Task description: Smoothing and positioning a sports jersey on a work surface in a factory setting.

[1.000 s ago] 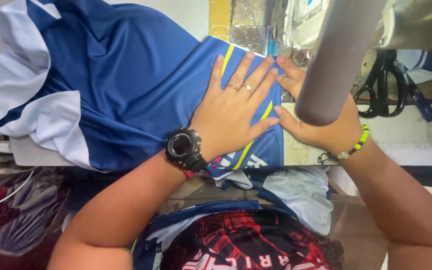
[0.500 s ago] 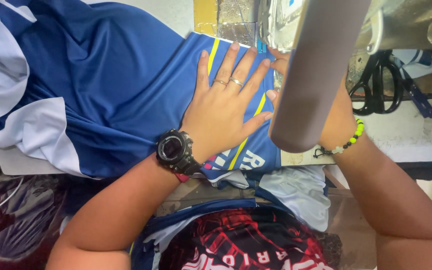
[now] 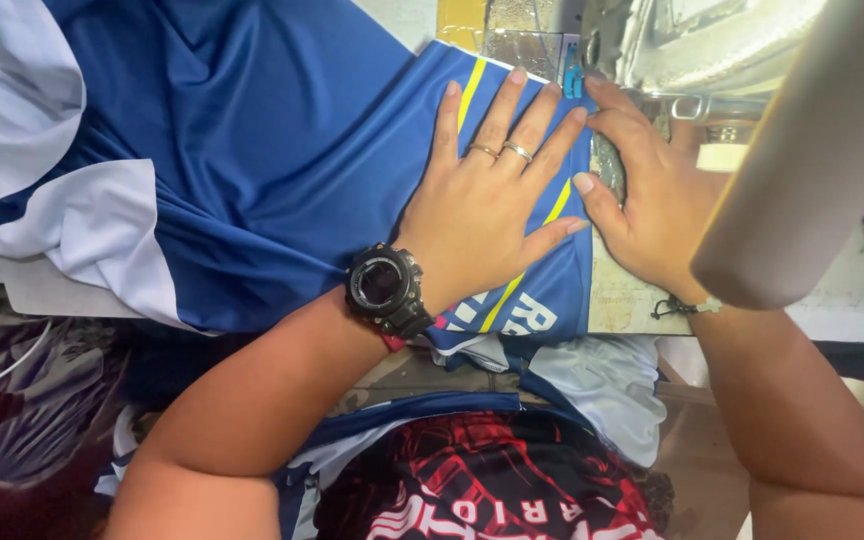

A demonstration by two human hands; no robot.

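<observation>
Hands: my left hand [image 3: 487,215] lies flat and open, fingers spread, pressing the blue garment [image 3: 282,160] onto the bench [image 3: 632,300]. My right hand [image 3: 652,205] is open too, its fingers bent, fingertips on the fabric's right edge just in front of the sewing machine [image 3: 692,50].

Grip: neither hand clasps anything; both only press and steer the cloth.

Change: compared with half a second ago, my left hand sits a little further to the right, and the striped edge lies closer to the machine's foot. My right hand, partly hidden then by the pale cylinder [image 3: 812,170], now shows most of its fingers.

Meaning: I judge that the seam edge is being fed into the machine, the flat hand holding the panel smooth while the other guides the edge.

Garment place: it spreads over the bench from the upper left to the machine, with its lower hem hanging off the near edge towards my lap.

Long axis: the yellow stripe [image 3: 552,215] and the edge beside it run from near-left to far-right, pointing towards the needle area.

Wrist: a black watch [image 3: 384,287] on the left; a thin bracelet [image 3: 687,307] on the right.

Not seen: the needle itself is hidden.
</observation>
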